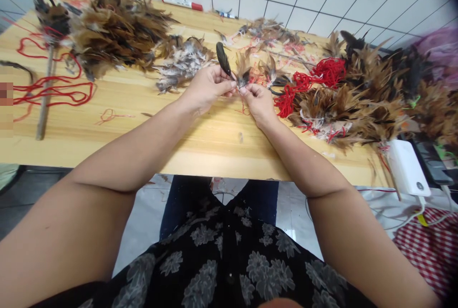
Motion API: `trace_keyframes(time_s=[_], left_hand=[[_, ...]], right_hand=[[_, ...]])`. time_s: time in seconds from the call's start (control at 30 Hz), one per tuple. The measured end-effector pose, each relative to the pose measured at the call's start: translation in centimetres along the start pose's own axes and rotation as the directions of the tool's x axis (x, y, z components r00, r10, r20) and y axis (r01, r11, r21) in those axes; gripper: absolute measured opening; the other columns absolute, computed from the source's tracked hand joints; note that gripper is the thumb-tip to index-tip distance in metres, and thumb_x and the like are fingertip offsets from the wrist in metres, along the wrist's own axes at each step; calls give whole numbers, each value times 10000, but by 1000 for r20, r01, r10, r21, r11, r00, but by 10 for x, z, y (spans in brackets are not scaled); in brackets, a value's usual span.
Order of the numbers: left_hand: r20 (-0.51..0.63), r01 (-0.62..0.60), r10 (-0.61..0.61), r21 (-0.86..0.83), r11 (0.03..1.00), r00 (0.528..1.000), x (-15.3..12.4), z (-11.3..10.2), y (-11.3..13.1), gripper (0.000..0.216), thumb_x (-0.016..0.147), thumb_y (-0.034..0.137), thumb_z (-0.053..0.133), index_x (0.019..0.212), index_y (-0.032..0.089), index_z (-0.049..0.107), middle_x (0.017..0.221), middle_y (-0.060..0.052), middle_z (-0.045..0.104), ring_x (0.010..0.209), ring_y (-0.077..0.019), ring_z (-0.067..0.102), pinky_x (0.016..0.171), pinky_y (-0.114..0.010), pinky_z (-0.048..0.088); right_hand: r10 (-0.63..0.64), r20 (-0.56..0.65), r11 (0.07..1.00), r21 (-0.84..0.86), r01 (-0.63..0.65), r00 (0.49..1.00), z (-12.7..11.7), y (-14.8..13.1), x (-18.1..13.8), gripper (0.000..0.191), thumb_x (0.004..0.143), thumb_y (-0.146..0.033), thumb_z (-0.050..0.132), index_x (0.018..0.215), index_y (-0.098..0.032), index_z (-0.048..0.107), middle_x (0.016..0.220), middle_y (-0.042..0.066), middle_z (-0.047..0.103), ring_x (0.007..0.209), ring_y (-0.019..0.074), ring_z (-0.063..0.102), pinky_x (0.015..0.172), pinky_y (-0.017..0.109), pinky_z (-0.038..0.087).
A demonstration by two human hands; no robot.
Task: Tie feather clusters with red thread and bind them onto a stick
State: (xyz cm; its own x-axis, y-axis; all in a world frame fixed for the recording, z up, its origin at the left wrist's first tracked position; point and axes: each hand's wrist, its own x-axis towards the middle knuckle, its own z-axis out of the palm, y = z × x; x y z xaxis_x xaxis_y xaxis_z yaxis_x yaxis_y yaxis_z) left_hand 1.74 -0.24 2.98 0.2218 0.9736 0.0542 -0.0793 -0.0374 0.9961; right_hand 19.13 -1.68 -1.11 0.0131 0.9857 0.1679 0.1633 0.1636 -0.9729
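Observation:
Both hands meet over the middle of the wooden table. My left hand [211, 86] is closed, pinching a dark feather [223, 59] that stands up above the fingers. Close beside it, my right hand [261, 100] pinches the base of a small brown feather tuft [244, 70]. Fingertips of the two hands nearly touch, and whatever lies between them is partly hidden. Just left of my left hand is a heap of grey fluffy feathers [184, 62]. Bundled red yarn [286, 100] lies right of my right hand.
A large brown feather pile [118, 36] and a stick with feathers [46, 93] are on the left, near loose red string [80, 100]. More brown feathers [339, 107] spread on the right, by a white power bank [408, 167]. A red-capped marker [182, 3] lies by the tiled wall.

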Motion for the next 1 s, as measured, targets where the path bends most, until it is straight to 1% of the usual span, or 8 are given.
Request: trace_keyframes(time_s=[0.17, 0.33, 0.5, 0.6, 0.67, 0.77, 0.9, 1.0], left_hand=[[4, -37, 37, 71, 997, 999, 0, -4, 0, 353, 853, -19, 941, 896, 196, 664, 781, 5, 662, 860, -225, 777, 801, -301, 601], [20, -118, 116, 151, 981, 993, -3, -5, 1, 354, 829, 14, 963, 888, 214, 676, 849, -11, 703, 987, -250, 771, 874, -301, 589], [-9, -126, 129, 174, 977, 992, -3, -3, -2, 344, 838, 33, 971, 900, 214, 684, 889, -18, 720, 1075, -267, 771, 912, -299, 572], [-29, -122, 130, 188, 975, 991, -2, -2, -3, 337, 858, 11, 951, 917, 202, 680, 879, -10, 716, 1024, -239, 763, 888, -285, 559], [-28, -104, 110, 175, 979, 993, -1, -2, -4, 360, 861, 6, 961, 930, 203, 667, 848, 5, 704, 930, -204, 741, 838, -271, 553], [1, -42, 42, 114, 993, 999, 0, -5, -5, 390, 866, 27, 988, 892, 204, 642, 756, 26, 660, 748, -157, 672, 736, -259, 532], [65, 45, -48, 35, 998, 997, -1, -5, -2, 351, 890, 35, 957, 798, 185, 653, 670, 23, 636, 631, -136, 616, 666, -257, 518], [73, 48, -48, -3, 999, 996, -2, -3, -1, 341, 834, -15, 956, 769, 168, 675, 682, 12, 674, 618, -133, 632, 664, -253, 520]], right_hand=[[11, 11, 1000, -2, -11, 1000, 1, -3, -1, 691, 862, -809, 912, 740, -237, 543, 703, -46, 453, 731, 122, 443, 700, 286, 409], [-7, 42, 1000, 3, 7, 999, 0, -1, 0, 673, 868, -771, 925, 727, -240, 536, 713, -39, 457, 760, 135, 484, 731, 299, 447], [-1, 59, 1000, 3, 1, 998, -1, 2, 1, 677, 841, -767, 952, 723, -241, 542, 706, -39, 474, 764, 139, 480, 733, 299, 451], [-5, 71, 1000, -20, 7, 997, 0, 0, 0, 685, 857, -759, 944, 715, -245, 514, 701, -41, 451, 759, 139, 468, 724, 299, 429], [-10, 80, 999, -44, 14, 997, 1, -2, -1, 669, 883, -735, 934, 718, -246, 508, 703, -43, 434, 758, 142, 458, 724, 303, 410], [-28, 93, 997, -74, 35, 995, 0, -3, -1, 611, 936, -654, 916, 729, -247, 510, 709, -45, 433, 771, 150, 457, 746, 309, 411], [-59, 113, 984, -159, 76, 992, -4, 0, 0, 446, 1008, -412, 852, 746, -250, 531, 727, -36, 491, 813, 175, 493, 813, 330, 459], [-112, 121, 955, -262, 141, 986, -5, 2, 1, 346, 984, -252, 795, 746, -254, 544, 778, -10, 570, 858, 204, 528, 899, 369, 503]])
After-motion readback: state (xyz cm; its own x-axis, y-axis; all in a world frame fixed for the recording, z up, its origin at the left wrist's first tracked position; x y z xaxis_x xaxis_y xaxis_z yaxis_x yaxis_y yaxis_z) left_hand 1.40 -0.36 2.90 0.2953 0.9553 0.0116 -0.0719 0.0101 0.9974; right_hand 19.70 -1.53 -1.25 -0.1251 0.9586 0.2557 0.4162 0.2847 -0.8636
